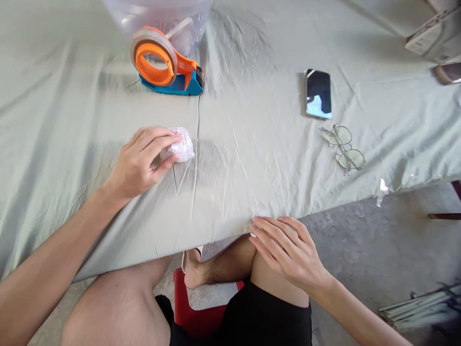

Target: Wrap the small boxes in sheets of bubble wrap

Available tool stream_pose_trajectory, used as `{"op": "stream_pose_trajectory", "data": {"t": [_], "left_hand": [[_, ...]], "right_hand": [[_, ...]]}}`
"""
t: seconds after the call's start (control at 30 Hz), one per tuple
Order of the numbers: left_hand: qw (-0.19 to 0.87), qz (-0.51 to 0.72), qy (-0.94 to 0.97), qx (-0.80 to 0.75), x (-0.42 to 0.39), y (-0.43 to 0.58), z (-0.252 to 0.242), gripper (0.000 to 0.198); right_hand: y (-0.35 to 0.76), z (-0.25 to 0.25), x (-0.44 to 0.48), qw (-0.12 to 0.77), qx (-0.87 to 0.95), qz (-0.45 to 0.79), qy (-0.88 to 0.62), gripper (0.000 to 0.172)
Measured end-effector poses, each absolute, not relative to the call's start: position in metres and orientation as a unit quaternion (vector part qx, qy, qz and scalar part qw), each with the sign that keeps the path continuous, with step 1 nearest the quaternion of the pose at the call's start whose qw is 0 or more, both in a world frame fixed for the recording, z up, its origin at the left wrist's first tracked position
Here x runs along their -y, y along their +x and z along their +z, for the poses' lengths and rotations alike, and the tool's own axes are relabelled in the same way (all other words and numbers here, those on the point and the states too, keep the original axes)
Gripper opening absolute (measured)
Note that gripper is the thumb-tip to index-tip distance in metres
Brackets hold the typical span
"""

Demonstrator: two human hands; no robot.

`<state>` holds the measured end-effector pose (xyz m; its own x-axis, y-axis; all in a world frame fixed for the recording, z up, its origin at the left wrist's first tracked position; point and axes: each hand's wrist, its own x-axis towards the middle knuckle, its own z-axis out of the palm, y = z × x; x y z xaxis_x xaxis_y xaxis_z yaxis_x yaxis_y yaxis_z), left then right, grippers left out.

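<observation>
My left hand (140, 156) has its thumb and fingers closed round a small bundle wrapped in clear, crinkled plastic (184, 146), which rests on the cloth-covered table. At the table's near edge, my right hand (288, 245) lies with its fingers stretched out over the cloth hem, above my knee. A tiny shiny bit shows by one of its fingertips; I cannot make out what it is. Beyond the bundle stands an orange and blue tape dispenser (189, 79) with a roll of clear tape on it.
Behind the dispenser is a translucent plastic container (122, 14). A phone (319, 93) and eyeglasses (344, 146) lie to the right on the pale green cloth (245, 144). Clear tape scraps (382, 192) hang at the table edge. A box (437, 36) sits far right. Below is a red stool (198, 319).
</observation>
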<state>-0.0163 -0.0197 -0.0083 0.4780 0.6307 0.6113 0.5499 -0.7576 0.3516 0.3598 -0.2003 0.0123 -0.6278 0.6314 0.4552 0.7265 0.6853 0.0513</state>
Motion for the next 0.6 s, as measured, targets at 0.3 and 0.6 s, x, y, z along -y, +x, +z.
{"op": "stream_pose_trajectory", "data": {"t": [0.3, 0.6], "left_hand": [[0.072, 0.378, 0.853, -0.354, 0.023, -0.013, -0.003, 0.032], [0.086, 0.406, 0.838, -0.355, 0.023, -0.007, -0.006, 0.025]], "right_hand": [[0.360, 0.001, 0.207, 0.251, 0.873, -0.081, -0.411, 0.021], [0.369, 0.050, 0.153, 0.416, 0.615, 0.239, -0.626, 0.005]]}}
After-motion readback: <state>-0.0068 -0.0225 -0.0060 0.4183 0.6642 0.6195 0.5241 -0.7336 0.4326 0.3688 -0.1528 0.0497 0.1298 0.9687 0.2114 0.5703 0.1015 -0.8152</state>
